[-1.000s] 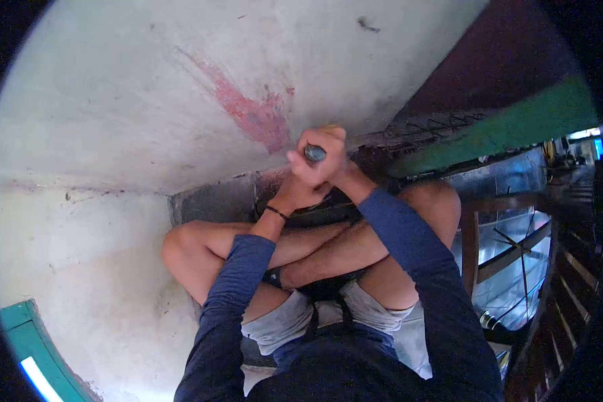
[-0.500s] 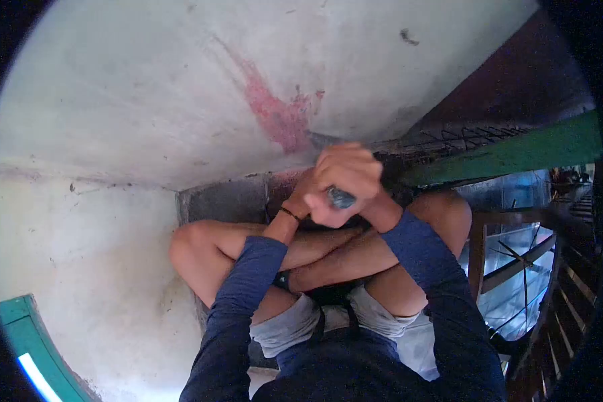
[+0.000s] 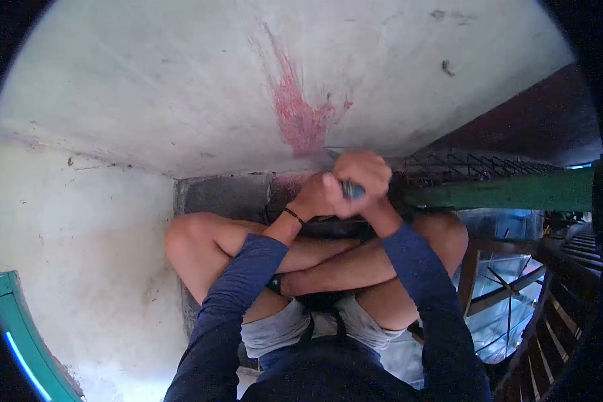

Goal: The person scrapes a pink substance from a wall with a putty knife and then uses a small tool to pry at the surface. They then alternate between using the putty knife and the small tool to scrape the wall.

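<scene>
Both my hands are together in front of the wall, above my crossed legs. My right hand is wrapped round the dark handle of a tool, whose blade points up and left toward the lower end of a reddish scraped patch on the pale wall. My left hand, with a dark band at the wrist, is pressed against the right one beside the handle. Its fingers are partly hidden and blurred, so its own hold on the tool is unclear.
Dark floor tiles lie below the wall. To the right are a green beam, a row of dark wire coils and a brown slatted wooden piece. A green frame stands at the lower left.
The view has shifted, so the wall and its red patch sit further right. My joined hands have moved slightly right, with the tool still held.
</scene>
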Tool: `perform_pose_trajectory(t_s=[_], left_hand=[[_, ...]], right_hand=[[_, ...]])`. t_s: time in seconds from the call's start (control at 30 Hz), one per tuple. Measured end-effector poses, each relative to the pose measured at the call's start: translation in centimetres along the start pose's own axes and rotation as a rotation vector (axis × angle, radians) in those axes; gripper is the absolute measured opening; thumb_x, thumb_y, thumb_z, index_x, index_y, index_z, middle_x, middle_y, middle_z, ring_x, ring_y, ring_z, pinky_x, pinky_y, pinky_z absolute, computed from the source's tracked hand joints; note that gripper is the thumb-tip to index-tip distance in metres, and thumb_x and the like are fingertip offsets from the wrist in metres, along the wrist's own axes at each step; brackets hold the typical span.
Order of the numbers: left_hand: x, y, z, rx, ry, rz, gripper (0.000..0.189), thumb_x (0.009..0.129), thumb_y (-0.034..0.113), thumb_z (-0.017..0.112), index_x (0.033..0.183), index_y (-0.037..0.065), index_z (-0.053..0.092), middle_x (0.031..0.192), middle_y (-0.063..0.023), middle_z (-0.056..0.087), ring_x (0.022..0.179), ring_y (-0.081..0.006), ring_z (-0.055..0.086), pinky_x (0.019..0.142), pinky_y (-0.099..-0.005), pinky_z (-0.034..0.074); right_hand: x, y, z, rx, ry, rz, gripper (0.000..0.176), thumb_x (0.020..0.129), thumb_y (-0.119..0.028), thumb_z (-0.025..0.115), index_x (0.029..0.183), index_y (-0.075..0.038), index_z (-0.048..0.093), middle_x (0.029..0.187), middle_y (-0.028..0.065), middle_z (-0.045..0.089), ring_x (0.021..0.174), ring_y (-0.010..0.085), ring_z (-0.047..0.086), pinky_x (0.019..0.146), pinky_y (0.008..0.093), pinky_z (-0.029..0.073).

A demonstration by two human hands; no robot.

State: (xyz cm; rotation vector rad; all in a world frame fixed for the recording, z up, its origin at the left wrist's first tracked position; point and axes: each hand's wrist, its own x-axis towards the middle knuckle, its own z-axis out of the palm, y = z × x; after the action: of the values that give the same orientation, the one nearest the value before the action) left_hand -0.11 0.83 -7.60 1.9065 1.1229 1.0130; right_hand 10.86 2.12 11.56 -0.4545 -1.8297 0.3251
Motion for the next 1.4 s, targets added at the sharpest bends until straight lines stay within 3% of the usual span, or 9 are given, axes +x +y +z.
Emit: perform_pose_trajectory(t_s=[0.23, 0.33, 0.47, 0.6, 0.73, 0.87, 1.03, 1.2, 1.4], left_hand=[[0.2, 4.8, -3.2, 0.153, -0.200, 0.019, 0.035, 0.072, 0.010, 0.070, 0.104, 0.002, 0.058, 0.100, -0.0131, 0.062, 0.101, -0.0296, 0.058, 0.091, -0.0412, 0.044], [-0.8, 3.9, -3.9, 0.398, -0.206, 0.049, 0.034, 0.070, 0.011, 0.071, 0.102, 0.004, 0.060, 0.102, -0.0164, 0.061, 0.099, -0.0334, 0.059, 0.089, -0.0422, 0.045], [-0.7, 8.2, -6.3, 0.268, -0.034, 0.004, 0.015, 0.074, 0.014, 0.064, 0.086, 0.006, 0.065, 0.077, -0.0179, 0.064, 0.078, -0.0401, 0.061, 0.067, -0.0463, 0.048], [-0.9, 11.1, -8.0, 0.360, -0.334, -0.209, 0.026, 0.084, 0.030, 0.066, 0.078, 0.004, 0.067, 0.069, -0.0153, 0.062, 0.067, -0.0306, 0.060, 0.062, -0.0377, 0.048], [-2.5, 10.4, -4.4, -0.597, -0.157, -0.365, 0.050, 0.089, 0.052, 0.057, 0.095, 0.003, 0.063, 0.087, -0.0103, 0.066, 0.078, -0.0169, 0.061, 0.073, -0.0309, 0.049], [-3.1, 12.9, -4.0, -1.065, -0.085, -0.535, 0.045, 0.092, 0.045, 0.056, 0.115, 0.006, 0.055, 0.109, -0.0072, 0.063, 0.091, -0.0173, 0.060, 0.082, -0.0317, 0.048], [-1.7, 12.0, -5.9, -1.300, 0.070, -0.524, 0.035, 0.094, 0.030, 0.058, 0.123, 0.011, 0.055, 0.107, -0.0031, 0.063, 0.093, -0.0130, 0.059, 0.081, -0.0295, 0.047], [-1.4, 11.5, -9.1, -1.046, 0.218, -0.447, 0.021, 0.090, 0.025, 0.065, 0.104, 0.010, 0.068, 0.089, 0.0039, 0.065, 0.079, -0.0067, 0.056, 0.071, -0.0228, 0.046], [-1.2, 11.0, -11.6, -1.035, 0.325, -0.494, 0.017, 0.085, 0.023, 0.071, 0.096, 0.009, 0.070, 0.087, 0.0034, 0.066, 0.074, -0.0058, 0.054, 0.066, -0.0226, 0.044]], right_hand=[[-3.1, 3.2, 1.4, -0.056, 0.041, 0.085, 0.023, 0.065, -0.006, 0.070, 0.055, -0.006, 0.049, 0.051, 0.0077, 0.050, 0.045, 0.0254, 0.054, 0.045, 0.0321, 0.042], [-1.4, 2.3, 1.0, -0.132, 0.021, 0.015, 0.022, 0.067, -0.004, 0.067, 0.055, -0.006, 0.049, 0.051, 0.0079, 0.048, 0.044, 0.0261, 0.052, 0.044, 0.0329, 0.040], [2.5, -2.1, -2.3, -0.064, 0.057, -0.126, 0.020, 0.068, -0.002, 0.065, 0.056, -0.004, 0.048, 0.053, 0.0081, 0.051, 0.045, 0.0260, 0.052, 0.045, 0.0330, 0.041], [2.7, -4.3, -6.2, -0.114, 0.308, -0.127, 0.021, 0.074, -0.012, 0.062, 0.058, -0.004, 0.051, 0.060, 0.0109, 0.060, 0.053, 0.0253, 0.056, 0.057, 0.0333, 0.047], [2.1, -3.9, -6.9, 0.224, 0.657, 0.147, 0.032, 0.085, -0.024, 0.050, 0.061, -0.003, 0.045, 0.055, 0.0134, 0.053, 0.054, 0.0216, 0.049, 0.061, 0.0326, 0.043], [0.5, -2.4, -5.8, 0.399, 0.678, 0.358, 0.035, 0.087, -0.028, 0.046, 0.062, -0.004, 0.042, 0.053, 0.0117, 0.046, 0.053, 0.0190, 0.045, 0.059, 0.0315, 0.037], [-0.2, -2.2, -4.1, 0.379, 0.592, 0.367, 0.036, 0.090, -0.028, 0.045, 0.064, -0.002, 0.046, 0.059, 0.0127, 0.052, 0.055, 0.0206, 0.049, 0.060, 0.0327, 0.039], [1.3, -2.4, -3.8, 0.216, 0.497, 0.702, 0.030, 0.092, -0.022, 0.053, 0.070, -0.001, 0.053, 0.069, 0.0118, 0.060, 0.060, 0.0176, 0.055, 0.058, 0.0315, 0.046], [1.0, -1.4, -7.9, 0.255, -0.261, 1.015, 0.012, 0.085, -0.011, 0.067, 0.088, -0.001, 0.061, 0.084, 0.0094, 0.066, 0.065, 0.0114, 0.060, 0.050, 0.0247, 0.051]])
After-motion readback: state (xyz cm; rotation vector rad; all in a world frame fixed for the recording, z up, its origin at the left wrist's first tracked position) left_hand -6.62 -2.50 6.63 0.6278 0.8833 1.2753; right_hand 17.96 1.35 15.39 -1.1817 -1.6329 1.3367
